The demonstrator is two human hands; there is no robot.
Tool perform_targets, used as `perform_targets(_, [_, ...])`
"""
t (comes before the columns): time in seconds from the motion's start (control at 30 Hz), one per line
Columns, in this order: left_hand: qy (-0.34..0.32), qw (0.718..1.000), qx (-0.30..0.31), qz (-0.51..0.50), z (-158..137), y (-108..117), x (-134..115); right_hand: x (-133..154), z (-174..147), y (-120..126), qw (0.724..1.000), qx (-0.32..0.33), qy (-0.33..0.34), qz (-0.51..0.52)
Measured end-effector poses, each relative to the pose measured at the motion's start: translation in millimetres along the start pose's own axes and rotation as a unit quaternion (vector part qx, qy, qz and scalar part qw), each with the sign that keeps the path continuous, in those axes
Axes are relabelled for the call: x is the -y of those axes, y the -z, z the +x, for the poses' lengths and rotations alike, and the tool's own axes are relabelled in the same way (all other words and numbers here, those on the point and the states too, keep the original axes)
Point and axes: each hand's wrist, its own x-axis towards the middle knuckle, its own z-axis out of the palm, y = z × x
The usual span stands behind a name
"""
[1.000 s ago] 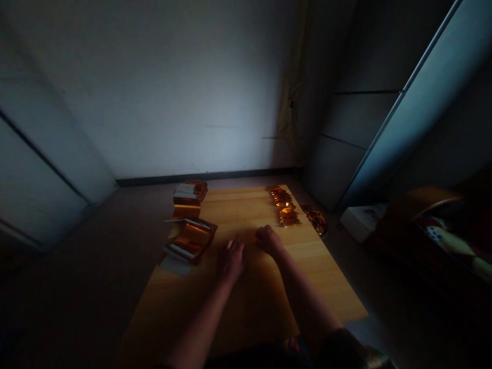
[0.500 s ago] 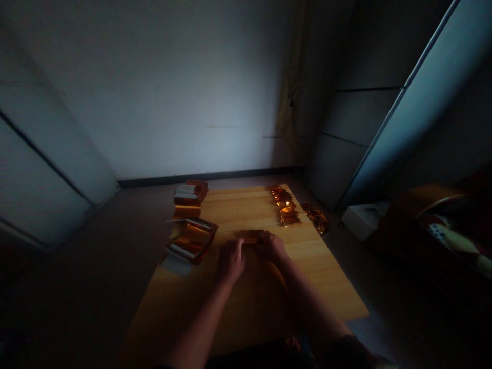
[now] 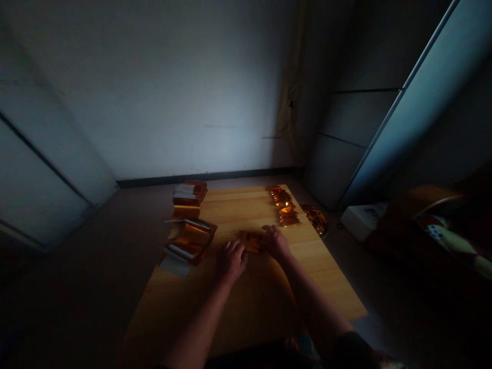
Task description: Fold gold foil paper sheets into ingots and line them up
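A small copper-coloured foil sheet [image 3: 250, 242] lies on the wooden table between my two hands, its outline a little blurred. My left hand [image 3: 231, 260] is closed at the sheet's left edge, fingers curled. On the right side, my right hand [image 3: 277, 243] has its fingers stretched out and the index finger lifted off the foil, while the thumb side stays beside the sheet's edge. Left of my hands sits a stack of curled copper foil sheets [image 3: 192, 233] with pale paper showing. Several folded shiny foil pieces [image 3: 285, 207] stand in a row at the far right.
The wooden table [image 3: 234, 205] stands before a pale wall [image 3: 172, 102]. More shiny foil pieces [image 3: 315, 219] are in a heap beyond the table's right edge. A white box [image 3: 361, 221] is on the floor, near dark furniture with cloth [image 3: 446, 233].
My right hand's fingers have straightened and lifted from the foil sheet. The sheet sits slightly nearer me and looks changed in shape. My left hand has barely shifted.
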Motion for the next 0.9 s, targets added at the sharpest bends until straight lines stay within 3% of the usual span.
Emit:
perform_targets(0.37, [0.029,1.000,-0.005,0.004,-0.7,-0.7,-1.4,18.0,8.1,5.0,0.997,0.072,-0.017,-0.030])
perform_targets(0.6, [0.027,1.000,-0.014,0.007,-0.7,-5.9,1.6,15.1,2.3,3.9,0.998,0.062,-0.011,-0.013])
perform_targets(0.73, [0.025,0.999,-0.035,0.003,0.1,-6.8,1.8,8.4,-3.0,-5.4,0.997,0.030,0.009,0.064])
perform_targets(0.9, [0.033,0.998,-0.059,0.007,0.6,-8.5,2.2,-5.2,-12.2,-26.5,0.987,-0.078,0.114,0.085])
